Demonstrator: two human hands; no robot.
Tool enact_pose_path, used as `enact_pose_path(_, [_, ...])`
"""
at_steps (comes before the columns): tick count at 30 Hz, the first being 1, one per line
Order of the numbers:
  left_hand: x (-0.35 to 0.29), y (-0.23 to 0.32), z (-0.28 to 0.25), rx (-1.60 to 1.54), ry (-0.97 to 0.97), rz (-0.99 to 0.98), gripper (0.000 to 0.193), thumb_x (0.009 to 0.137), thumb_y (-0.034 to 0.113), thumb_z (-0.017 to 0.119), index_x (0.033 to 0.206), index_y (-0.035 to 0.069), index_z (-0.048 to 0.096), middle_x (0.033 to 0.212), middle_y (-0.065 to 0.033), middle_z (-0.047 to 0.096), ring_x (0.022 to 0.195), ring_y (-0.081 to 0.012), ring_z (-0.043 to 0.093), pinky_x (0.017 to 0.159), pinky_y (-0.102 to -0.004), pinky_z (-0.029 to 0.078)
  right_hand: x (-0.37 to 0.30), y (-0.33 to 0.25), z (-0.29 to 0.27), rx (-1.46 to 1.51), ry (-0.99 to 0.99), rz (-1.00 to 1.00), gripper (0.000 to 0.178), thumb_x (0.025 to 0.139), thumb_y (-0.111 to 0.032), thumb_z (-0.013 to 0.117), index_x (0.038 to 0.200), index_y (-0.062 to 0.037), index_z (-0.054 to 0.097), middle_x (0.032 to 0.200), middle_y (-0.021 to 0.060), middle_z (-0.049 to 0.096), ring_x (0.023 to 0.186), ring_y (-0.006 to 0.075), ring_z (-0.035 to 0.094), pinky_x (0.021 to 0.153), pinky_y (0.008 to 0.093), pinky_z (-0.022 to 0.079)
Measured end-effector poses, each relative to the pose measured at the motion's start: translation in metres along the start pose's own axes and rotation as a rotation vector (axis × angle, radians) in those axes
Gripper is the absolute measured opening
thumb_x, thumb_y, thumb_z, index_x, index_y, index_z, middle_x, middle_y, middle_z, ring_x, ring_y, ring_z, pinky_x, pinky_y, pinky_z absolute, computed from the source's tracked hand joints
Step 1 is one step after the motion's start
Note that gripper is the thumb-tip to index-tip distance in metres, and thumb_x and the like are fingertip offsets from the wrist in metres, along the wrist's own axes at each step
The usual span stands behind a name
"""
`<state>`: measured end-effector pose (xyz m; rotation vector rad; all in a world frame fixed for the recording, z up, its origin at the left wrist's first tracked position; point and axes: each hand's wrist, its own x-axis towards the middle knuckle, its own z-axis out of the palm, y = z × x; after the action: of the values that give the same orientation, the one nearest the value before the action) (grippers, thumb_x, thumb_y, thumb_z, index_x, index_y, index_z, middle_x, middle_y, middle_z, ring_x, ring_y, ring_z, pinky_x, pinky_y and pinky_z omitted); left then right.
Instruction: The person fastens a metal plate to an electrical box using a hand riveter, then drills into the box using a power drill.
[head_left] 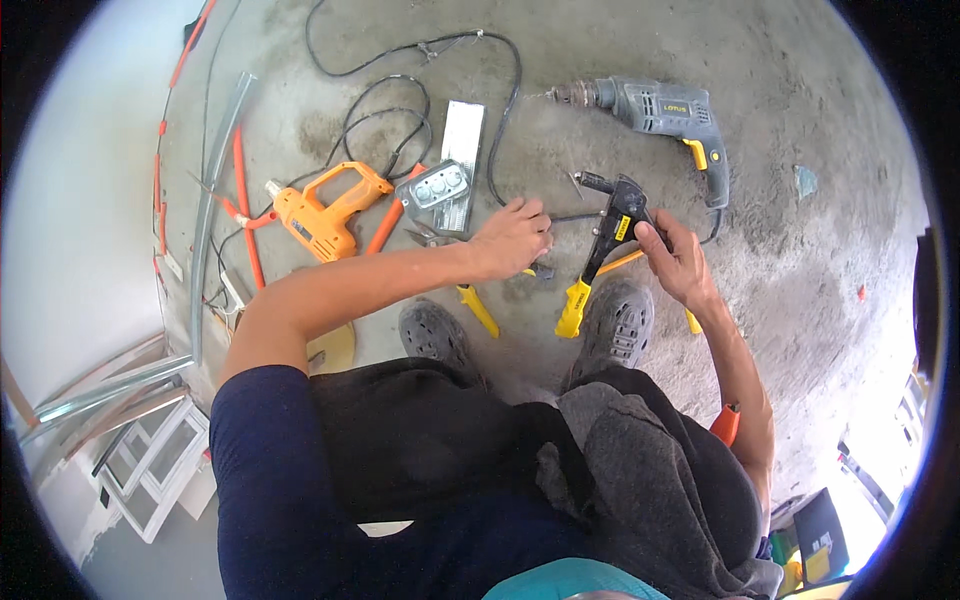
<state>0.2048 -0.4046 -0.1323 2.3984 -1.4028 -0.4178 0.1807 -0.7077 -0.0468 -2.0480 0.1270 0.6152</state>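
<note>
My right hand (680, 262) grips a hand riveter (612, 228) with a black head and yellow handle, held above the floor near my right shoe. A thin pin shows by its nose. My left hand (512, 240) is closed, its fingers curled in toward the palm, and whatever they may hold is hidden. Below that hand lies a cutting tool with yellow handles (480, 310), partly covered by the hand and wrist. Just beyond the left forearm, a grey metal outlet box (438, 186) rests on a pale metal strip (462, 130).
A grey corded drill (660, 108) lies on the concrete floor (790, 260) at the far right. An orange heat gun (330, 208) lies at left, among black cable (420, 45) and orange tubing (247, 210). A long metal channel (215, 170) stretches along the left side. My shoes (618, 322) stand close by.
</note>
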Motion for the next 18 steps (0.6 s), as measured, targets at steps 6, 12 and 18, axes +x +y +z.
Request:
enact_pose_path(6, [0.001, 0.005, 0.009, 0.050, 0.014, -0.019, 0.012, 0.087, 0.022, 0.069, 0.095, 0.014, 0.070, 0.096, -0.0013, 0.060, 0.106, -0.0223, 0.052, 0.092, -0.0378, 0.042, 0.000, 0.005, 0.003, 0.032, 0.006, 0.016, 0.045, 0.102, -0.042, 0.060, 0.097, 0.0026, 0.058, 0.069, 0.0108, 0.051, 0.066, 0.0156, 0.045, 0.058, 0.0378, 0.039])
enact_pose_path(12, [0.001, 0.008, 0.000, 0.086, 0.067, -0.017, 0.015, 0.087, 0.023, 0.067, 0.098, 0.013, 0.070, 0.097, -0.0012, 0.060, 0.105, -0.0225, 0.052, 0.091, -0.0383, 0.041, 0.000, -0.001, 0.002, -0.045, 0.027, -0.036, 0.044, 0.101, -0.041, 0.061, 0.096, 0.0030, 0.060, 0.069, 0.0114, 0.053, 0.065, 0.0169, 0.046, 0.059, 0.0384, 0.040])
enact_pose_path(18, [-0.001, 0.005, 0.006, 0.095, 0.026, 0.035, 0.015, 0.088, 0.024, 0.067, 0.098, 0.012, 0.070, 0.100, -0.0017, 0.059, 0.107, -0.0237, 0.051, 0.091, -0.0393, 0.041, 0.002, 0.006, 0.006, 0.046, 0.011, 0.022, 0.045, 0.102, -0.042, 0.061, 0.092, 0.0019, 0.058, 0.067, 0.0090, 0.051, 0.064, 0.0155, 0.044, 0.058, 0.0376, 0.038])
